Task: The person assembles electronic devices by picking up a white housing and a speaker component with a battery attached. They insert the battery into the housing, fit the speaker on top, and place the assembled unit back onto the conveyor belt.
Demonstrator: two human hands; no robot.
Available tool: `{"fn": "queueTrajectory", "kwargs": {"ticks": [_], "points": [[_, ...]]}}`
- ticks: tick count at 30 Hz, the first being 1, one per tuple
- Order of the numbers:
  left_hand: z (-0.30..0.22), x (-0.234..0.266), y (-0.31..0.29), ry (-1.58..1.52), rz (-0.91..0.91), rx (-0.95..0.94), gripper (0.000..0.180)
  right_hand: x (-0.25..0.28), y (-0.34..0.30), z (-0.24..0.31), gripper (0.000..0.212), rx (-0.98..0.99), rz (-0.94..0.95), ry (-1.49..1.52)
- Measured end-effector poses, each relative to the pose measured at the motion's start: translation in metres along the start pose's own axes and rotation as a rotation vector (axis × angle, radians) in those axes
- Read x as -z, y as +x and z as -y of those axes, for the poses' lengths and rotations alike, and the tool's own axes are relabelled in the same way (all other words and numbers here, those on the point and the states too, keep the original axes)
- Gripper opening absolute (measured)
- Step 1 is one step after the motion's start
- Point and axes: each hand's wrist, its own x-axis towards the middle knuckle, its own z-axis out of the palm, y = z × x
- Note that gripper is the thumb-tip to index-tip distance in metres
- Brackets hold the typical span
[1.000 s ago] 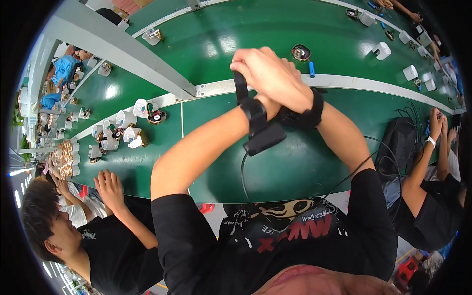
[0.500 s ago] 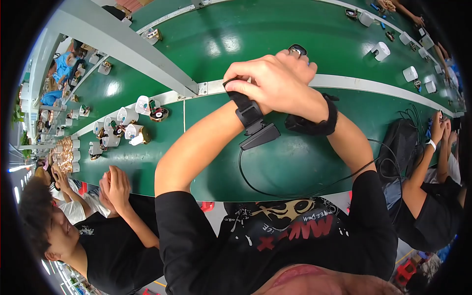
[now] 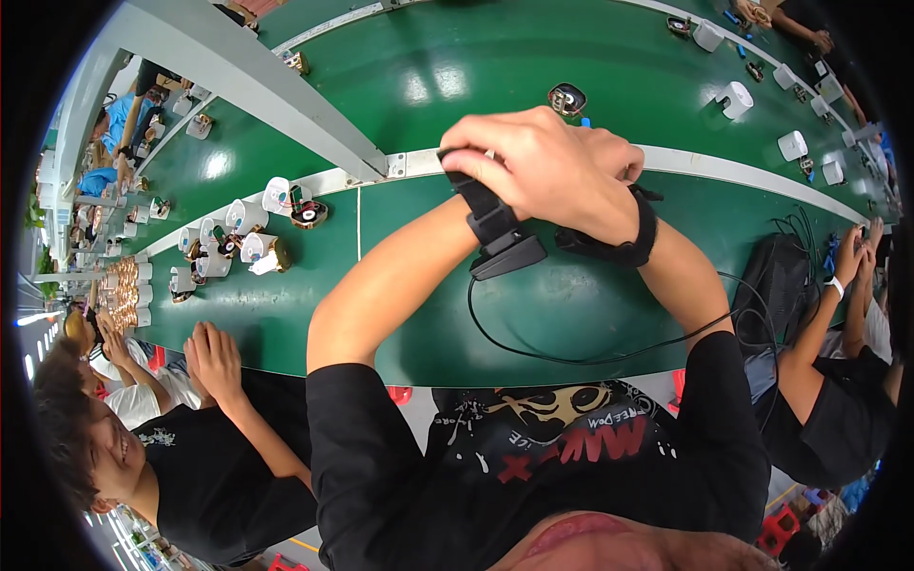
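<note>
My right hand (image 3: 543, 157) lies across my left wrist, its thumb and fingers closed on the black wrist strap (image 3: 484, 207) there. A small black box-shaped device (image 3: 509, 259) with a thin cable is fixed to that strap. Behind the right hand, my left hand (image 3: 621, 152) is mostly covered; the fingers that show are curled, and its palm is hidden. Another black strap (image 3: 644, 233) goes round my right wrist. Just beyond the hands, a round dark part with a metallic edge (image 3: 567, 98) lies on the green bench (image 3: 457, 43), with a small blue piece (image 3: 586, 122) beside it.
A grey post (image 3: 257, 90) rises from the white rail (image 3: 743, 169) at left. White cup-shaped housings (image 3: 248, 217) with wired parts stand left. A black bag (image 3: 769, 285) and loose cables lie right. Co-workers sit on both sides; one hand (image 3: 217, 362) is near the left edge.
Both my hands have shifted slightly right and nearer, uncovering more of the round part beyond. My right hand stays on the strap. The left neighbour's hand has moved a little left.
</note>
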Motion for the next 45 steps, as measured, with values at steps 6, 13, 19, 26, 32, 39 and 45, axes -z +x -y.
{"fn": "queueTrajectory", "kwargs": {"ticks": [6,13,19,26,32,39,45], "points": [[-0.013,0.024,0.003,-0.139,-0.055,0.195,0.009,0.008,-0.003,-0.003,0.011,0.162,0.118,-0.039],[-0.012,0.028,-0.007,-0.263,-0.015,0.162,0.012,0.011,-0.004,-0.006,0.019,0.222,0.225,-0.015],[0.021,0.015,0.009,-0.525,0.070,0.109,0.016,0.003,-0.010,0.001,0.037,0.296,0.209,-0.054],[0.033,0.029,0.011,-0.772,-0.217,0.515,0.018,-0.007,-0.005,-0.014,0.049,0.313,0.128,-0.181],[0.049,0.031,0.000,-0.914,-0.356,0.647,0.015,-0.020,0.004,-0.026,0.048,0.315,0.182,-0.027],[0.055,0.006,-0.010,-0.659,-0.437,0.547,0.012,-0.003,0.015,-0.014,0.034,0.075,0.414,0.134],[0.055,0.009,-0.020,-0.761,-0.332,0.471,0.014,-0.015,0.016,-0.026,0.025,-0.010,0.407,0.165]]}}
